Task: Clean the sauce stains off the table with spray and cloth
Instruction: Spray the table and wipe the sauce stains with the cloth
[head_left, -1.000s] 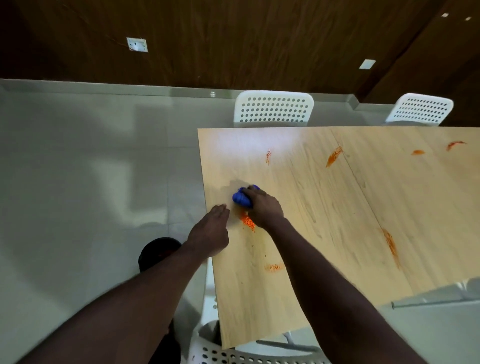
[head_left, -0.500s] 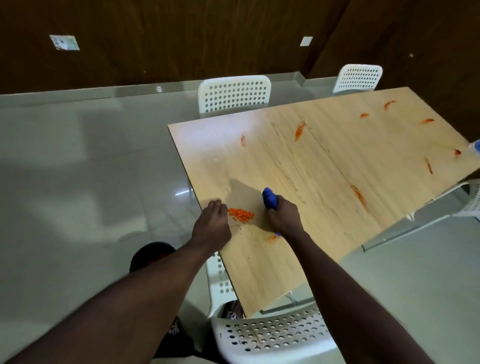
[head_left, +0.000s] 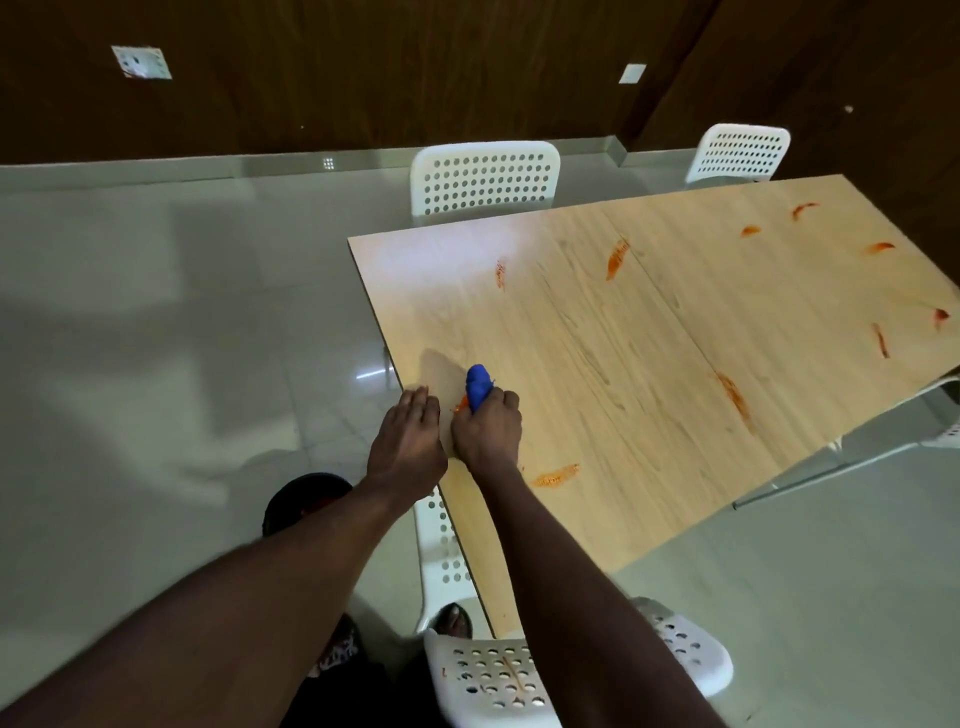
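— Head view first: what is seen at the hands?
— The right hand (head_left: 485, 428) is closed in a fist around a bunched bright blue cloth (head_left: 478, 382), which is pressed onto the light wood-grain table (head_left: 597, 364) close to its left edge. The blue end is pushed out past the knuckles. The left hand (head_left: 408, 444) is laid flat and open, palm down, on the table edge just beside the right one, with nothing held in it.

— Where is the sauce found?
— A small orange smear (head_left: 461, 402) is seen right against the cloth, partly hidden by the fist. Another orange stain (head_left: 556, 475) is left on the table near the right wrist. Further streaks are scattered towards the far end, among them a long one (head_left: 733, 395) near the right-hand edge and one (head_left: 617, 259) across the middle.

— And around the table?
— White perforated plastic chairs are placed about it: one (head_left: 483, 179) at the far side, one (head_left: 740, 150) further right, and one (head_left: 493, 675) nearest the person. A glossy pale tiled floor (head_left: 156, 338) and a dark wooden wall (head_left: 363, 67) are seen beyond.
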